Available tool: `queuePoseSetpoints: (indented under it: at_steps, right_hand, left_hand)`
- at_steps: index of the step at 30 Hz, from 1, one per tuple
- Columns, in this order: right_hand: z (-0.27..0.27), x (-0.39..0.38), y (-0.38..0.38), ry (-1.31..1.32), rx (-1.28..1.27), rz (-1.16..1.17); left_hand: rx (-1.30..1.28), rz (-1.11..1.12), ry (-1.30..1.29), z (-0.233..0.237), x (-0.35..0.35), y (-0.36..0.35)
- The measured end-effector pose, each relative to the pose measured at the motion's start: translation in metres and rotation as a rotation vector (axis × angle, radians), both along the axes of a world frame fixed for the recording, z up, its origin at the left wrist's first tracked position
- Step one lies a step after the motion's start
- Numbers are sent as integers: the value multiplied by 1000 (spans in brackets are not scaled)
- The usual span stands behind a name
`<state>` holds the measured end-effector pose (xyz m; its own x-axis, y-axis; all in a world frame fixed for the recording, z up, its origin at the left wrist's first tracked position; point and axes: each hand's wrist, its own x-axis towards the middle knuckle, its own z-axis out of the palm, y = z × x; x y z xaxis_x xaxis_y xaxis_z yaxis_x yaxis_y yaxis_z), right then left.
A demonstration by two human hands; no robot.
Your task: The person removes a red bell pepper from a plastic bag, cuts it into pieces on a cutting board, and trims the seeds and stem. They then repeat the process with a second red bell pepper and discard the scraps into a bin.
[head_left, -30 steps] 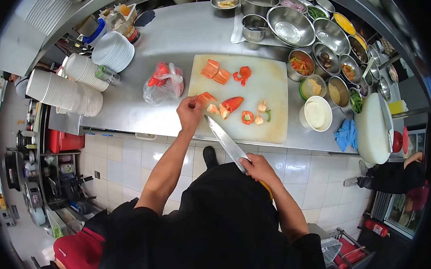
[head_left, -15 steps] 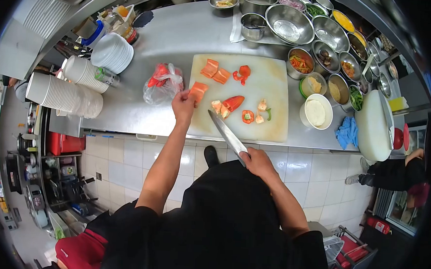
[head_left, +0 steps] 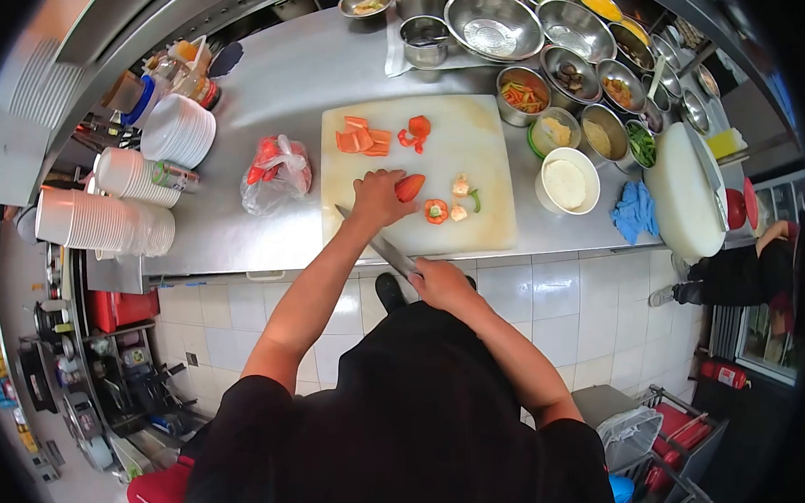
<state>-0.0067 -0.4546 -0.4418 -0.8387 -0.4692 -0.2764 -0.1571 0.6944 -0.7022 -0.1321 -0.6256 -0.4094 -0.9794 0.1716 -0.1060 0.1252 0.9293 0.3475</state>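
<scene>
A white cutting board (head_left: pixel 471 155) lies on the steel counter. My left hand (head_left: pixel 380 199) is closed on a red pepper (head_left: pixel 409 188) at the board's middle, its fingers over the pepper's left part. My right hand (head_left: pixel 444 284) grips a large knife (head_left: pixel 386 251) by the handle at the board's front edge, the blade pointing up and left below my left wrist. Flat red pepper pieces (head_left: pixel 363 140) lie at the board's upper left, with curled red pieces (head_left: pixel 415 134) beside them. A pepper top (head_left: pixel 435 211) and pale cores (head_left: pixel 461 185) with a green stem lie right of my left hand.
Left of the board sits a plastic bag of red peppers (head_left: pixel 277 174). Stacked white containers (head_left: pixel 104 221) stand farther left. Metal bowls (head_left: pixel 493 27), a white tub (head_left: pixel 567 181) and a blue cloth (head_left: pixel 636 212) are behind and right. Another person (head_left: pixel 745 279) is at far right.
My left hand has let go of a flat pepper piece, now with the others at upper left, and moved right onto the pepper. The knife has shifted left and down. The camera view has shifted.
</scene>
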Motion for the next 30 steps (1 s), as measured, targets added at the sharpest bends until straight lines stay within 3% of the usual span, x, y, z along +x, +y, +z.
queuePoseSetpoints:
  at_steps: [3, 8, 9, 13, 15, 18, 22, 30]
  right_hand:
    - [-1, -9, -8, 7, -20, -15]
    - [5, -14, 16, -56, 45, -158]
    - [3, -14, 26, -56, 43, -143]
    - [14, -4, 42, 3, 70, -181]
    - [29, 1, 42, 15, 95, -171]
    - [48, 10, 32, 52, 83, -169]
    - [38, 26, 34, 94, 195, -159]
    - [40, 25, 45, 66, 227, -104]
  left_hand:
    - [35, 12, 79, -18, -3, -2]
    - [586, 108, 62, 12, 11, -35]
    - [471, 122, 91, 18, 19, -43]
    - [514, 304, 111, -10, 46, -64]
    - [340, 358, 300, -20, 58, -58]
    - [428, 403, 299, -26, 75, -45]
    - [603, 309, 276, -26, 88, -39]
    - [588, 140, 420, -39, 76, -30]
